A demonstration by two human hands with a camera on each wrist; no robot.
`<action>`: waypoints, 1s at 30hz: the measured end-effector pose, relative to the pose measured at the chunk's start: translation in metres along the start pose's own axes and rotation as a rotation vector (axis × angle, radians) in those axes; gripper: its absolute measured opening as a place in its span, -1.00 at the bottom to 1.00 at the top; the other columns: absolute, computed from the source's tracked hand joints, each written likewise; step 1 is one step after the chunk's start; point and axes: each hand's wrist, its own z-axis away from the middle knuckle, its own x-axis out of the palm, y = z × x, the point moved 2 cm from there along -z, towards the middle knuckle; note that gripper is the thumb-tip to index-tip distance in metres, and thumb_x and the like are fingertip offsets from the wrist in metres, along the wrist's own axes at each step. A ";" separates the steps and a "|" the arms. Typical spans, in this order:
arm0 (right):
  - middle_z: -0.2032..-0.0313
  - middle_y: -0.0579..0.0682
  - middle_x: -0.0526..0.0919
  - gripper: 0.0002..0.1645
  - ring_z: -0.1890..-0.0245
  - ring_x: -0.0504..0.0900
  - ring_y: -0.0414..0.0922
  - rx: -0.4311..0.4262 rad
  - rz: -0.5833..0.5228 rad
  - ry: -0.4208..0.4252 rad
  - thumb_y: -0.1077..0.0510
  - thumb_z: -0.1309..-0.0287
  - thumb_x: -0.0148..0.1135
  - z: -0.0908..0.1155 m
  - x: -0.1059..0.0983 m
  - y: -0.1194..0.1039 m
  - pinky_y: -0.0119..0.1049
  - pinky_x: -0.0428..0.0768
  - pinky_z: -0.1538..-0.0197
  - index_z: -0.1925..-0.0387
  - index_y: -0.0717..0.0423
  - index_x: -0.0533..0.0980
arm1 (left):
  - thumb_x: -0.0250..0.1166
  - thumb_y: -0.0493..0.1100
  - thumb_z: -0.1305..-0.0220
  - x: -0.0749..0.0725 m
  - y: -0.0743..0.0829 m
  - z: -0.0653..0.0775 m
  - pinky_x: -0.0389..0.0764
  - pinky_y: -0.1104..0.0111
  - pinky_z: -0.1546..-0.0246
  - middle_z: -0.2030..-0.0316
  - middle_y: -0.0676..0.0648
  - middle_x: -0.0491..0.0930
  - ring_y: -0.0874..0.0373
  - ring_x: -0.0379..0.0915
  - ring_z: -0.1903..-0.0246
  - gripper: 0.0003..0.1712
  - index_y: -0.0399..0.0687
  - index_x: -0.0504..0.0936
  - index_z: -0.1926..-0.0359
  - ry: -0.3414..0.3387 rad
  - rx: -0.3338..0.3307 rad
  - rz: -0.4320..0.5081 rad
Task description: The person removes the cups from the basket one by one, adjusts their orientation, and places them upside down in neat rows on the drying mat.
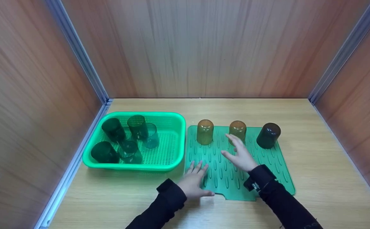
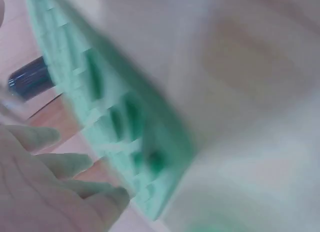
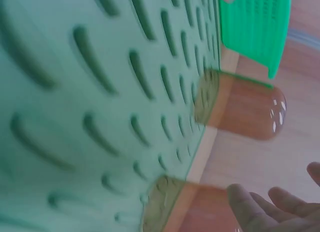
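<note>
Three cups stand upside down along the far side of a green ribbed drying mat (image 1: 215, 171): an amber cup (image 1: 205, 133), a second amber cup (image 1: 238, 128) and a dark cup (image 1: 268, 136). My right hand (image 1: 240, 157) is over the mat just in front of the second amber cup, its fingers spread and holding nothing. In the right wrist view its fingertips overlap that amber cup (image 3: 205, 209). Over the mat's near left corner, my left hand (image 1: 194, 183) has its fingers extended with nothing in them. The left wrist view shows its fingers (image 2: 65, 164) beside the mat's edge.
Left of the mat sits a green plastic basket (image 1: 169, 167) holding several dark and teal cups (image 1: 151, 136), some lying on their sides. Wood-grain panels (image 1: 204, 47) enclose the table (image 1: 328, 178) at the back and both sides.
</note>
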 end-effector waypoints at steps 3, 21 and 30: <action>-0.47 0.27 0.10 -0.18 -0.44 0.16 0.22 0.022 -0.027 -0.035 0.07 -0.31 0.24 0.001 0.013 0.001 0.21 0.37 -0.31 -0.48 0.09 0.13 | 0.40 0.25 -0.11 -0.012 0.007 0.004 0.14 -0.17 -0.39 -0.54 -0.15 -0.05 -0.28 -0.28 -0.52 0.10 -0.01 0.08 -0.53 0.027 0.065 0.007; -0.43 0.23 0.24 -0.19 -0.40 0.26 0.25 0.143 -0.100 -0.167 -0.16 -0.35 0.13 -0.023 0.078 -0.035 0.19 0.34 -0.33 -0.46 0.13 0.17 | 0.12 0.35 -0.31 -0.119 -0.011 0.003 0.01 -0.29 -0.38 -0.52 -0.17 0.00 -0.32 -0.27 -0.51 -0.14 0.18 0.13 -0.52 0.367 0.036 -0.022; -0.43 0.25 0.24 -0.10 -0.39 0.32 0.18 0.174 -0.096 -0.283 -0.18 -0.36 0.09 -0.034 0.110 -0.062 0.06 0.41 -0.33 -0.48 0.26 0.08 | 0.14 0.39 -0.26 -0.164 -0.042 -0.011 -0.09 -0.15 -0.48 -0.52 -0.30 -0.04 -0.35 -0.30 -0.51 0.08 0.00 -0.09 -0.56 0.447 -0.184 -0.052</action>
